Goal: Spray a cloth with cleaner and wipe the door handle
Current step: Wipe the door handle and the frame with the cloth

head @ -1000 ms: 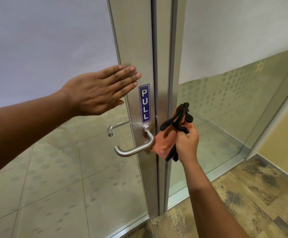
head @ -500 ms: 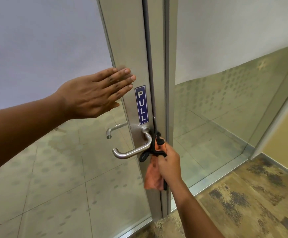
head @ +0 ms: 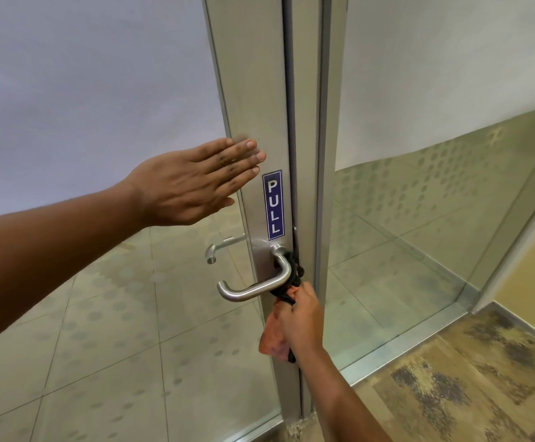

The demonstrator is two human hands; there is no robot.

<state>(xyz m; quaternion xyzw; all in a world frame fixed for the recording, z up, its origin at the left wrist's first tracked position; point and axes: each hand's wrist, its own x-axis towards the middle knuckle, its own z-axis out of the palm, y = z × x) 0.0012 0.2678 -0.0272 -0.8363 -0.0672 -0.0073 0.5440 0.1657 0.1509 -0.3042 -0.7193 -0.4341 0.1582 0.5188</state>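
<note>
A silver lever door handle juts from the metal frame of a glass door, below a blue PULL sign. My right hand grips an orange cloth with black edging and holds its top against the bend of the handle, by the door's edge. The rest of the cloth hangs below my fist. My left hand lies flat with straight fingers against the door frame and glass, above and left of the handle. No spray bottle is in view.
A second handle shows through the glass on the door's far side. To the right stand a fixed glass panel with frosted film and a metal floor rail. Patterned carpet covers the floor at lower right.
My right hand dropped from beside the handle to just below its bend, bringing the cloth against the handle. My left hand stayed flat on the door.
</note>
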